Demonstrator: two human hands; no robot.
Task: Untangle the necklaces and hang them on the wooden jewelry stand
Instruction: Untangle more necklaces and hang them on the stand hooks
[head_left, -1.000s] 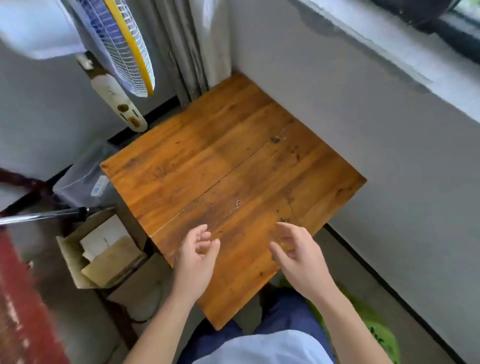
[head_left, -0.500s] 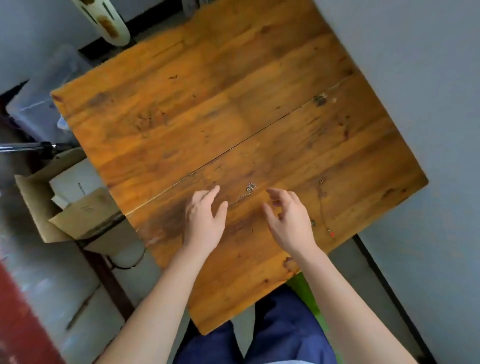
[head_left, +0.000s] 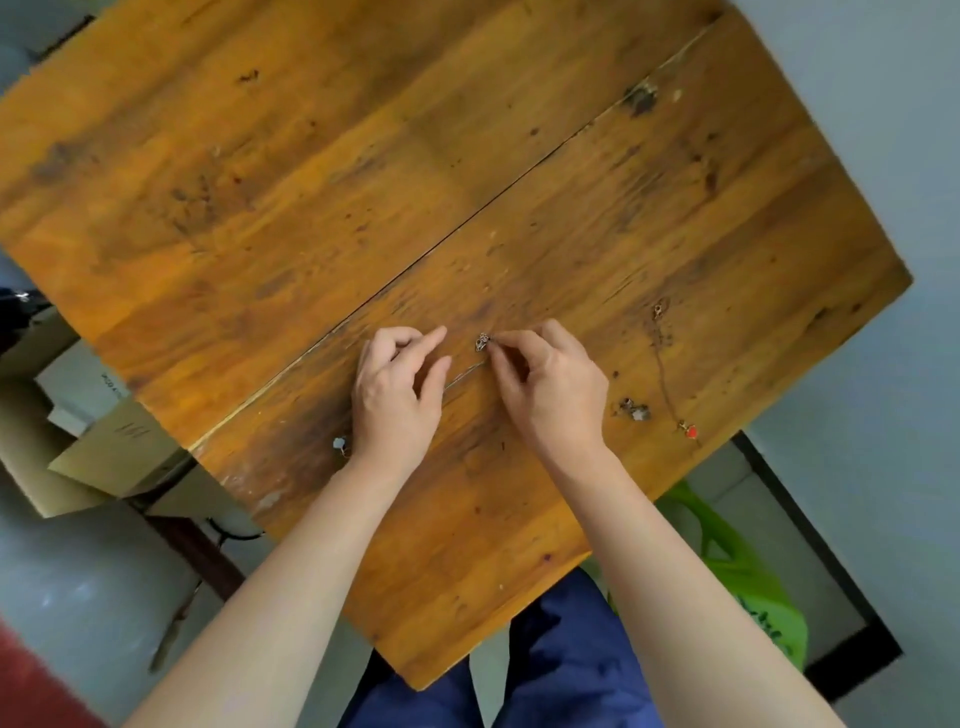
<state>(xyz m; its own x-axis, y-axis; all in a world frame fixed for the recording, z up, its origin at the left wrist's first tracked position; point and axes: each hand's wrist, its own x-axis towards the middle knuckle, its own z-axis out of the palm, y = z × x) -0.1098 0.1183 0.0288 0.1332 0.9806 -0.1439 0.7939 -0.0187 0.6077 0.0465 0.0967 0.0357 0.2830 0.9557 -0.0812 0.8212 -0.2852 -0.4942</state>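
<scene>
A thin silver necklace chain (head_left: 465, 375) with a small silver pendant (head_left: 482, 342) lies on the wooden table (head_left: 363, 182). My right hand (head_left: 550, 384) pinches the chain right beside the pendant. My left hand (head_left: 397, 395) hovers over the chain's other end, fingers curled, thumb near the chain; whether it grips is unclear. A pale tag (head_left: 339, 444) shows beside my left wrist. A second fine necklace (head_left: 662, 358) with a red heart pendant (head_left: 690, 430) lies to the right, next to a small charm cluster (head_left: 635, 409). No jewelry stand is in view.
The table's near corner points at my lap. Cardboard boxes (head_left: 93, 452) sit on the floor to the left. A green plastic bag (head_left: 748, 587) lies at the lower right, against a grey wall (head_left: 883, 130).
The camera has tilted down and closer to the table. Both hands moved forward onto the silver necklace, and my right fingers closed on it beside the pendant.
</scene>
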